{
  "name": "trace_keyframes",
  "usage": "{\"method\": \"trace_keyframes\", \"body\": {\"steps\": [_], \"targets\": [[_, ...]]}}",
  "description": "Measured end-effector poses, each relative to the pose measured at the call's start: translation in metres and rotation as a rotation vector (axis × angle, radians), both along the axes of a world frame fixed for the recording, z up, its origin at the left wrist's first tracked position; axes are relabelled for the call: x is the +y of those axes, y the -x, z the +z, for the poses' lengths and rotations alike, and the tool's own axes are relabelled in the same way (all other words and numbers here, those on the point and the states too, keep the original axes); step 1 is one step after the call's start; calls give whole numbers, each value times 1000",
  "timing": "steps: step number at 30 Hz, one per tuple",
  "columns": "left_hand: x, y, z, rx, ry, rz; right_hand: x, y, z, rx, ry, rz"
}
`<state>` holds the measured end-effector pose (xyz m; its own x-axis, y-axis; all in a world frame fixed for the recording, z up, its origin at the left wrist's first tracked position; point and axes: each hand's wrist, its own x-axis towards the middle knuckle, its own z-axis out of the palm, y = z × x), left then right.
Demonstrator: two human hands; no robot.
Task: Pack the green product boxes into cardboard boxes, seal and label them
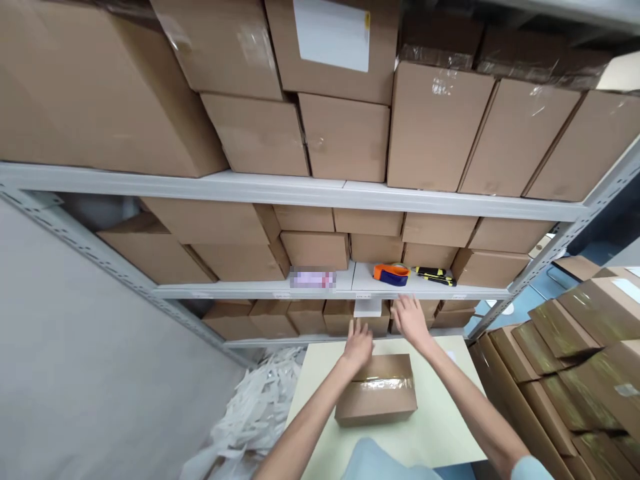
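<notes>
A small taped cardboard box [376, 392] lies on a pale green table [440, 413] in front of me. My left hand [358, 345] rests on the box's far left corner, fingers stretched flat. My right hand [410, 319] hovers open just past the box's far edge, fingers spread, reaching toward the shelf. On the shelf above it lie an orange and blue tape dispenser [391, 273] and a yellow and black utility knife [434, 275].
Grey metal shelving [280, 190] full of brown cartons fills the view ahead. A stack of taped cartons [575, 360] stands at my right. Shredded white paper [255, 413] is heaped on the floor at the table's left. A grey wall lies left.
</notes>
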<state>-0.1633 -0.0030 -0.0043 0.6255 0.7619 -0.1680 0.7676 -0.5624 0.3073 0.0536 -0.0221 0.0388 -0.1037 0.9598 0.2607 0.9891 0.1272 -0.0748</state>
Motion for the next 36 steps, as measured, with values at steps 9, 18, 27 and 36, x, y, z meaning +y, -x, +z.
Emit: {"method": "trace_keyframes", "body": {"steps": [9, 18, 27, 36], "targets": [[61, -52, 106, -285, -259, 90, 107, 7, 70, -60, 266, -190], [32, -44, 81, -422, -199, 217, 101, -10, 59, 14, 281, -184], [-55, -8, 38, -994, -40, 491, -21, 19, 4, 994, 120, -10], [-134, 19, 53, -1157, -20, 510, -121, 72, 24, 1352, 257, 75]]}}
